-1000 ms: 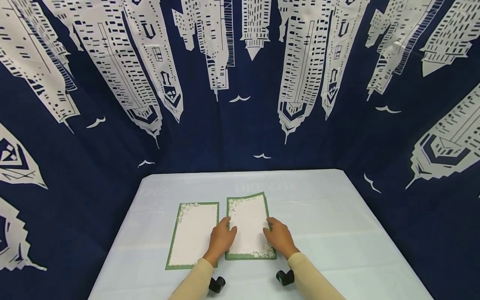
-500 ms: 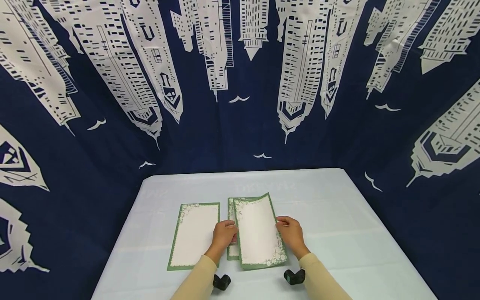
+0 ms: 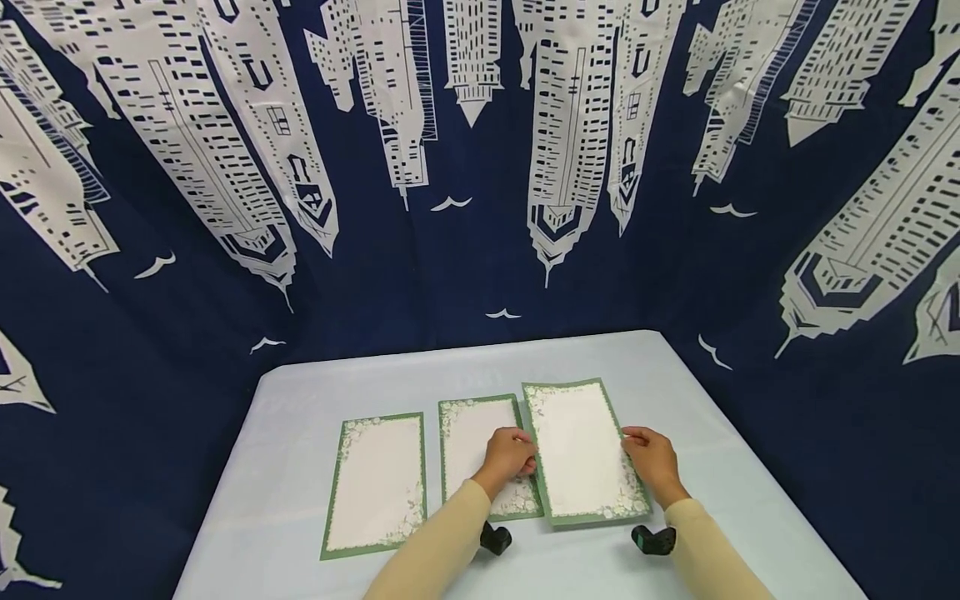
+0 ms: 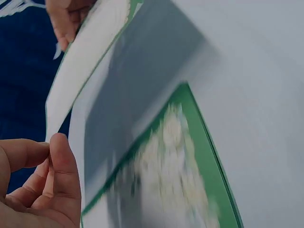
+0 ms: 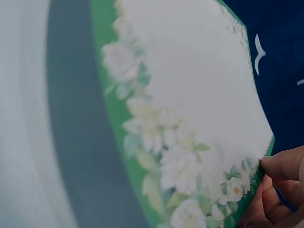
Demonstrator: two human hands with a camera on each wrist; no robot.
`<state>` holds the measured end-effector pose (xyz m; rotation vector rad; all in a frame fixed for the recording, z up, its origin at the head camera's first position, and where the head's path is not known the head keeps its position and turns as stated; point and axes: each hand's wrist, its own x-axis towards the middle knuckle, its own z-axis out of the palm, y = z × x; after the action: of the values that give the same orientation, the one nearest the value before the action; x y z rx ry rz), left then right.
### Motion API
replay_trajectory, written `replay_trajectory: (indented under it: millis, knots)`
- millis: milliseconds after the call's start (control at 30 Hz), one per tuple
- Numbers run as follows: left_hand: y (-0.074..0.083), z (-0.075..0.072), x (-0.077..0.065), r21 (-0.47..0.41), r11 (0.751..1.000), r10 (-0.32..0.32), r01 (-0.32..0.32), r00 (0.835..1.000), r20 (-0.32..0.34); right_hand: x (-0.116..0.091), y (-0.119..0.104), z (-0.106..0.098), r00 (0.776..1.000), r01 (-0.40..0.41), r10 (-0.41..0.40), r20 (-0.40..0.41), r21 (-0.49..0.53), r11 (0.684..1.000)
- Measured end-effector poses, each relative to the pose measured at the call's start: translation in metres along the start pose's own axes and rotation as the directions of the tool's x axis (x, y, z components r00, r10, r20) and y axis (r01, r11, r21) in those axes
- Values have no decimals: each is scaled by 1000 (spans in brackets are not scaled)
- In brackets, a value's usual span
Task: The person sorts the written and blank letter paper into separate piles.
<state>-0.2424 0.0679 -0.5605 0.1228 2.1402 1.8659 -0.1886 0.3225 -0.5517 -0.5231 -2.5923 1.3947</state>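
Observation:
Between both hands a sheet of paper [image 3: 581, 450] with a green, flower-printed border is held up off the table. My left hand [image 3: 510, 457] pinches its left edge between thumb and forefinger, as the left wrist view shows near the fingers [image 4: 64, 166]. At the opposite edge, my right hand [image 3: 651, 458] pinches it too, the thumb [image 5: 285, 164] lying over the printed flowers. Below the left hand lies a matching sheet [image 3: 472, 437], partly covered by that hand and forearm. Farther left a third bordered sheet [image 3: 378, 475] lies flat.
A white cloth covers the table [image 3: 300, 417]. Behind it and at the sides hangs a dark blue curtain [image 3: 420, 292] printed with white buildings. Black devices, one beside the left wrist [image 3: 495, 539] and one beside the right wrist [image 3: 652, 540], sit under the cuffs.
Both hands have lifted the top sheet off the middle one and carried it to the right, uncovering the sheet beneath. The head view has turned somewhat to the right.

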Motion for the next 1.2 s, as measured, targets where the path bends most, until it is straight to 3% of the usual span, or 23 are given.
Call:
replay_trajectory:
  millis: [233, 400, 500, 600, 767, 900, 1000, 1200]
  knots:
    - [-5, 27, 16, 17, 999, -51, 51, 999, -17, 14, 17, -1, 998, -57, 56, -5, -48, 997]
    - [-12, 32, 16, 87, 994, -59, 63, 997, -43, 16, 22, 4, 998, -60, 60, -5, -99, 993]
    - [-14, 29, 12, 172, 985, -20, 23, 1000, -24, 15, 23, 6, 998, -69, 70, 4, -135, 989]
    - [-12, 12, 5, 244, 970, 26, -22, 1000, -14, 14, 20, 10, 997, -65, 71, 32, -158, 985]
    - [-8, -38, -8, 302, 952, 73, -54, 996, -53, 10, 13, 18, 999, 12, -6, 36, -179, 984]
    - [-5, -77, -16, 354, 935, 63, -17, 991, -117, 1, -3, 31, 993, 112, -104, 58, -157, 981]
    - [-5, -103, -23, 357, 933, 15, 41, 988, -152, -6, -23, 53, 979, 176, -159, 130, -131, 976]
    - [-12, -127, -33, 361, 925, -63, 121, 984, -169, -15, -61, 98, 942, 221, -188, 279, -93, 971]
